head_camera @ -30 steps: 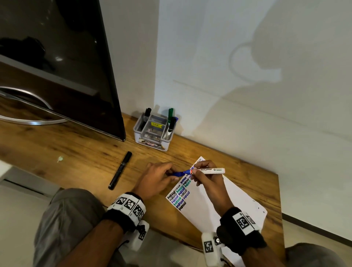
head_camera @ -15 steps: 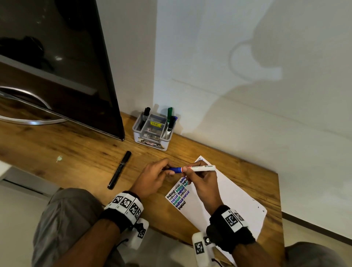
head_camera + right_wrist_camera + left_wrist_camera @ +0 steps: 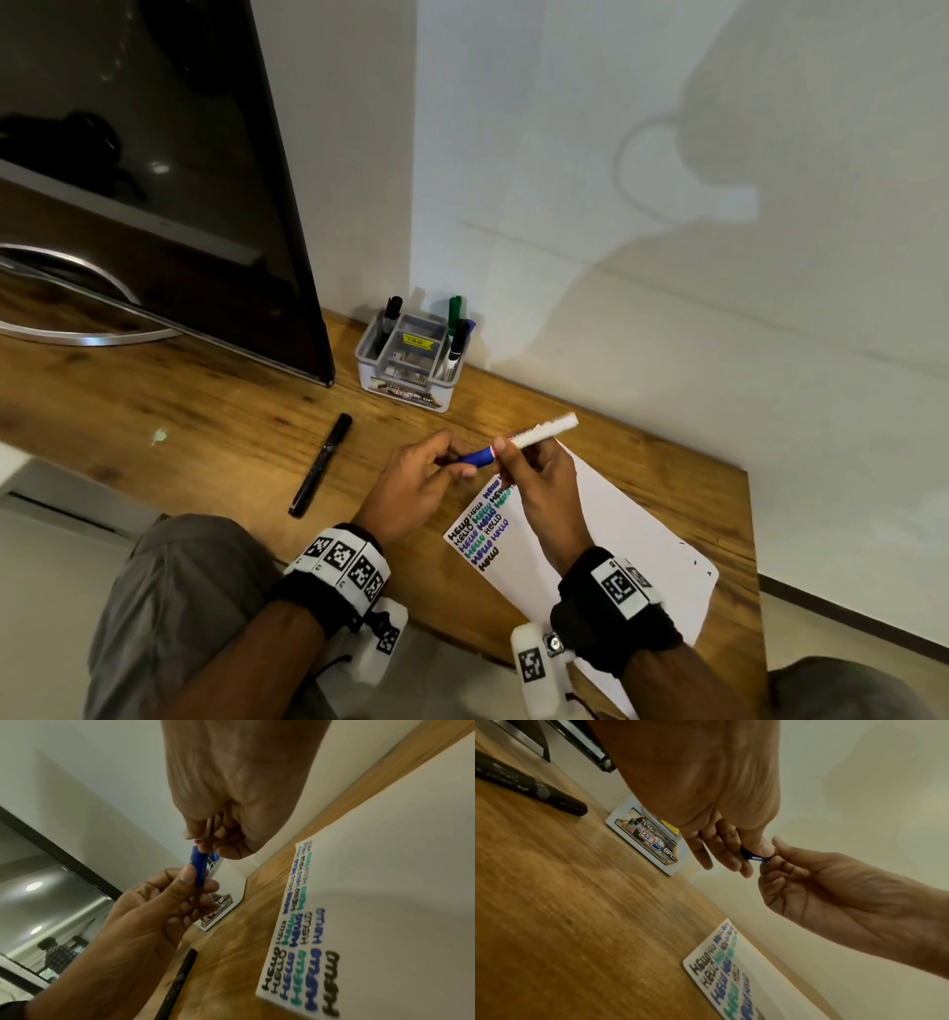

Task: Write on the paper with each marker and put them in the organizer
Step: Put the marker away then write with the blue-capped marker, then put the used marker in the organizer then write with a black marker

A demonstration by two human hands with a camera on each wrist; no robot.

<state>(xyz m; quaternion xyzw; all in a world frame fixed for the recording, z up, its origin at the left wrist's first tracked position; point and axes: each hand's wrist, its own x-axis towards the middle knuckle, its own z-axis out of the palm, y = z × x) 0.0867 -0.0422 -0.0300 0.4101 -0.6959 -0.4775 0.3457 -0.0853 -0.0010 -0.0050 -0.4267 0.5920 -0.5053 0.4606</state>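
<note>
A white marker with a blue cap is held in the air above the paper's far corner. My right hand grips the white barrel. My left hand pinches the blue cap between thumb and fingers; the cap sits on the marker's end. The white paper lies on the wooden table, with several coloured "HELLO" words near its left edge. A clear organizer by the wall holds a few markers. A black marker lies on the table, left of my hands.
A large dark screen leans over the table's left part, its corner close to the organizer. The white wall runs right behind the table. The table's front edge is by my knees.
Both hands have risen slightly off the paper with the marker. The marker's white end has tilted upward and the blue cap has moved closer onto the barrel.
</note>
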